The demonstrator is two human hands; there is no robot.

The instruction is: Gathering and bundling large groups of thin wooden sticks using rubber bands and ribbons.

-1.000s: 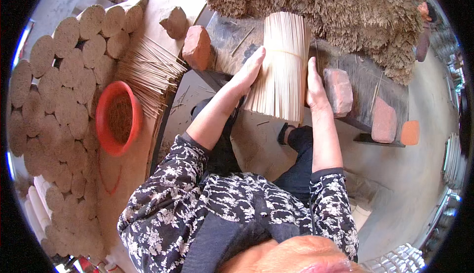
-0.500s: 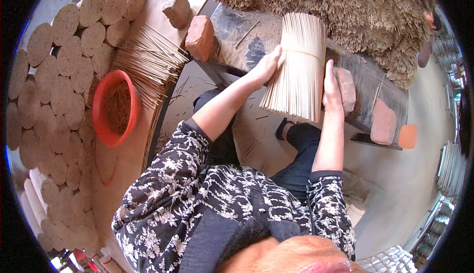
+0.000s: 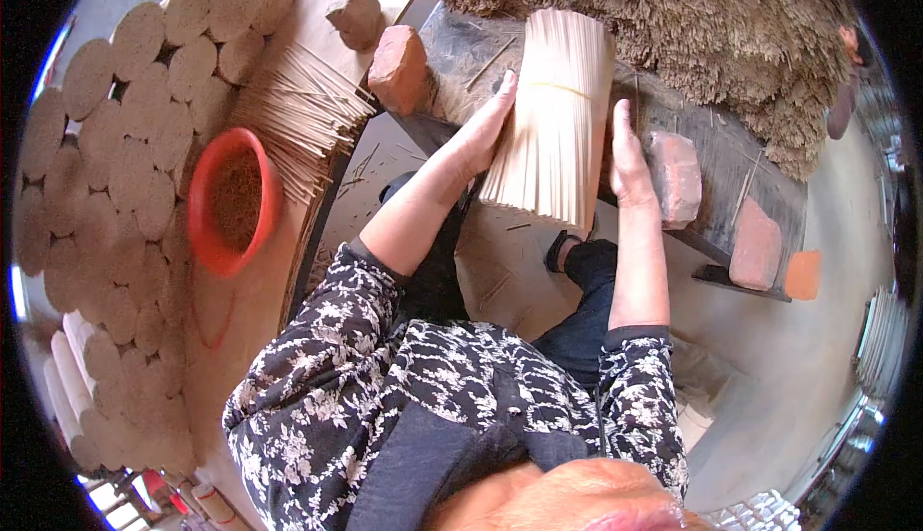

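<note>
Both my hands are spread flat with the fingers straight, left hand (image 3: 488,127) against one side of a bundle of thin pale sticks (image 3: 553,137) and right hand (image 3: 631,161) just beside the other; I can't tell if that right palm is actually touching. So the bundle sits between my palms, tilted a bit, with a yellowish band (image 3: 561,88) around it above the middle. Its near end sticks out past the edge of the dark board (image 3: 716,180) in front of me, and honestly I can't tell whether the board takes any weight. Over on my left there's a red bowl (image 3: 229,263) with a brown, stringy-looking tangle (image 3: 236,195) in it, next to a spread of loose sticks (image 3: 298,123) on a pale tabletop (image 3: 245,339). A reddish brick (image 3: 397,70) sits on the board's left end, another brick (image 3: 675,180) just beyond my right hand. Behind the bundle it's one big shaggy brown heap (image 3: 663,41). Further left, a wall of stacked rolls (image 3: 144,199) shows me its round brown ends, and pale concrete-looking floor (image 3: 769,358) runs off to the right.
</note>
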